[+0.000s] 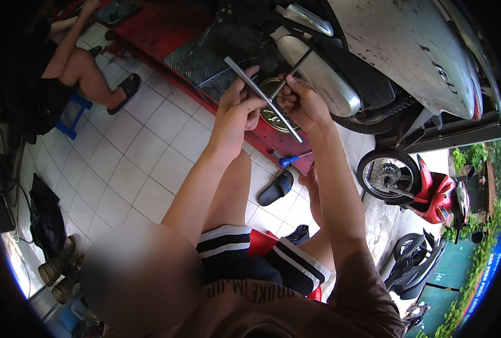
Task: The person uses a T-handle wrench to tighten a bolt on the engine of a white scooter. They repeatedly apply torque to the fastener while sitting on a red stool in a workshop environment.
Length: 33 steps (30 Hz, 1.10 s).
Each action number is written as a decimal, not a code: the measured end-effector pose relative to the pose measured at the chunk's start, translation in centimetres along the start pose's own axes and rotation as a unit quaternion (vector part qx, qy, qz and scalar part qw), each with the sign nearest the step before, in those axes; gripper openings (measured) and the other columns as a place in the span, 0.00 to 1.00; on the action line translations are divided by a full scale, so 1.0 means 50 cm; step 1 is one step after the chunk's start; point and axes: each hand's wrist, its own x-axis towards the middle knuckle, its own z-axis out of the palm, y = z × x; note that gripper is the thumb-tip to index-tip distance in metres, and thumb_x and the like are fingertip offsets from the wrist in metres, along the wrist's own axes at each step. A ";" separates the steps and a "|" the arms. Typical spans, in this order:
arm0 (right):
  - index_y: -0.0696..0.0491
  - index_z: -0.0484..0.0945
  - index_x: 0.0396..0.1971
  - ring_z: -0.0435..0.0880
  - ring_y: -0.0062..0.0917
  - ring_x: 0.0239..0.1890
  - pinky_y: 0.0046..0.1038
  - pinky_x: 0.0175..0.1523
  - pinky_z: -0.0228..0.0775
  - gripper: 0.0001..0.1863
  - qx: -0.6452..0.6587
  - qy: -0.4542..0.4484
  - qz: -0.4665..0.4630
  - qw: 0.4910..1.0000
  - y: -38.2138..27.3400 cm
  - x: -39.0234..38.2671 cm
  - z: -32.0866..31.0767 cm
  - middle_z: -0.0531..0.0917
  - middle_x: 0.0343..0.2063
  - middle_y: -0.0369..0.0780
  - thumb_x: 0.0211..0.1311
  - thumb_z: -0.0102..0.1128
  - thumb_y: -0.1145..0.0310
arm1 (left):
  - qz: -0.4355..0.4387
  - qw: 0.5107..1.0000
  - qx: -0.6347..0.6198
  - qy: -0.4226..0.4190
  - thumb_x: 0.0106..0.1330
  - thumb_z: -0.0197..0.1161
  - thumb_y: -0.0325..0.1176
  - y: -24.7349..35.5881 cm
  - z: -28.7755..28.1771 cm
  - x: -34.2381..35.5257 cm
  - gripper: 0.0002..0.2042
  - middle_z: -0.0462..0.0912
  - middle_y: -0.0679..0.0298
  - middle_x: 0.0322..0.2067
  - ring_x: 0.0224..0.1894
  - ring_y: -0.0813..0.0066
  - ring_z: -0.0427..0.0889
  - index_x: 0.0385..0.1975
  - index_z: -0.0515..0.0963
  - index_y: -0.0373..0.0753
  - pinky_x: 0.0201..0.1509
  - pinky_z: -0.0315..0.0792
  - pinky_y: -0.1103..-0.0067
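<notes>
Both of my hands are raised over the red-edged work platform, holding a T-handle wrench. Its silver crossbar slants down to the right, and its darker shaft runs up to the right. My left hand is closed around the crossbar near its middle. With bent fingers my right hand pinches the shaft close to where it meets the bar. Behind the hands is a round tin with a gold-coloured rim, partly hidden. A blue-handled screwdriver rests on the platform corner below.
Above right, a grey scooter with a silver exhaust cover stands at the red platform. At the left another person sits on a blue stool. A dark slipper lies on tiles. A red motorcycle stands to the right.
</notes>
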 end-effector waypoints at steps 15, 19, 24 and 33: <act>0.58 0.73 0.36 0.60 0.16 0.22 0.18 0.27 0.54 0.09 -0.033 0.009 0.018 0.999 -0.003 -0.011 0.006 0.69 0.22 0.33 0.69 0.51 0.67 | 0.334 0.879 0.324 0.099 0.52 0.62 0.18 -0.070 0.031 0.004 0.26 0.57 0.74 0.16 0.19 0.88 0.55 0.55 0.71 0.28 0.23 0.54 0.89; 0.57 0.74 0.33 0.61 0.17 0.21 0.19 0.26 0.54 0.11 -0.054 0.059 0.001 0.997 0.028 -0.023 0.010 0.69 0.20 0.33 0.69 0.50 0.65 | 0.272 0.898 0.323 0.126 0.52 0.64 0.18 -0.086 0.028 -0.010 0.18 0.56 0.76 0.17 0.21 0.89 0.55 0.45 0.76 0.30 0.24 0.52 0.89; 0.55 0.76 0.27 0.68 0.14 0.21 0.19 0.27 0.61 0.13 -0.137 0.059 0.054 0.987 0.103 -0.102 -0.037 0.74 0.21 0.32 0.66 0.55 0.62 | 0.230 0.920 0.285 0.143 0.57 0.61 0.18 -0.191 0.066 -0.077 0.07 0.71 0.71 0.21 0.25 0.89 0.68 0.24 0.70 0.36 0.29 0.63 0.89; 0.59 0.80 0.27 0.73 0.18 0.25 0.22 0.31 0.66 0.15 -0.248 0.063 0.162 0.953 0.172 -0.316 -0.268 0.79 0.22 0.35 0.60 0.55 0.60 | 0.104 0.851 0.468 -0.213 0.56 0.62 0.22 -0.319 0.161 -0.273 0.19 0.75 0.54 0.32 0.26 0.64 0.80 0.49 0.70 0.31 0.30 0.73 0.72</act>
